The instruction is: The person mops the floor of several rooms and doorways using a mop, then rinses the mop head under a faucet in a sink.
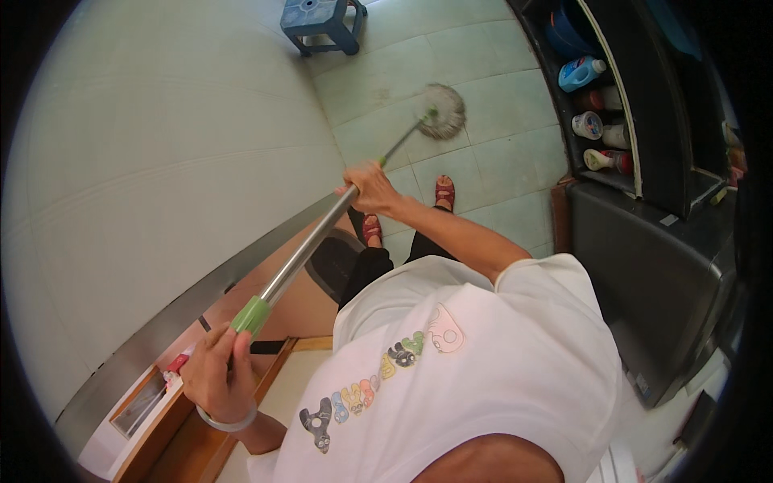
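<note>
I hold a mop with both hands. Its metal pole [310, 245] runs from lower left up to a round grey mop head [442, 111] lying on the pale green tiled floor [499, 153]. My left hand [216, 374], with a pale bangle on the wrist, is closed around the green grip [251, 315] at the pole's near end. My right hand [372, 187] is closed on the pole further down, closer to the mop head. My feet in red sandals [444, 193] stand just behind the mop head.
A large pale wall [161, 161] fills the left side. A blue plastic stool [320, 22] stands at the far end of the floor. On the right is a dark shelf unit [644, 105] with several bottles, above a dark appliance [660, 274]. A wooden frame [201, 435] lies lower left.
</note>
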A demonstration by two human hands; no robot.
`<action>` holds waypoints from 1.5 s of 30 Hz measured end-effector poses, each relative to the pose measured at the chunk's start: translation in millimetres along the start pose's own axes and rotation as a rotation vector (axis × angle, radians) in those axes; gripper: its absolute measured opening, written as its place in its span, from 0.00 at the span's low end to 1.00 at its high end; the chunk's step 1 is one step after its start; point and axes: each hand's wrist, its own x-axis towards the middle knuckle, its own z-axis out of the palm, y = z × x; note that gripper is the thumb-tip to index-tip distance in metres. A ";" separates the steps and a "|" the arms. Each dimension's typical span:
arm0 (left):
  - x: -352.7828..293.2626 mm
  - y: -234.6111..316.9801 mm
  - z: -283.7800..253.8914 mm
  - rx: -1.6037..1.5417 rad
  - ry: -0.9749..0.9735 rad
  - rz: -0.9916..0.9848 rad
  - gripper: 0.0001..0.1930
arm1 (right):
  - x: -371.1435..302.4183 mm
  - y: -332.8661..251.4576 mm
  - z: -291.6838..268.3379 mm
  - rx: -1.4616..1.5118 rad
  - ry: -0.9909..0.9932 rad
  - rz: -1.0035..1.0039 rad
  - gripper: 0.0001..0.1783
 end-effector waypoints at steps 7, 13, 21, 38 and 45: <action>-37.8 -47.7 22.7 -0.379 0.167 0.091 0.11 | 57.0 -4.0 86.0 -0.037 0.292 -0.083 0.17; -68.2 -66.5 23.0 -0.578 -0.022 0.443 0.12 | 27.8 -22.3 107.1 0.082 -0.004 -0.174 0.17; -88.4 -67.9 -18.6 -0.491 0.180 0.794 0.12 | -58.9 -95.5 89.7 0.049 -0.126 -0.137 0.16; -125.2 80.8 -6.3 -1.105 0.076 1.266 0.14 | -356.5 -160.5 0.2 -0.213 0.582 0.291 0.11; -97.2 103.6 18.3 -1.342 0.056 0.927 0.15 | -406.8 -74.3 -21.1 -0.519 0.632 0.471 0.28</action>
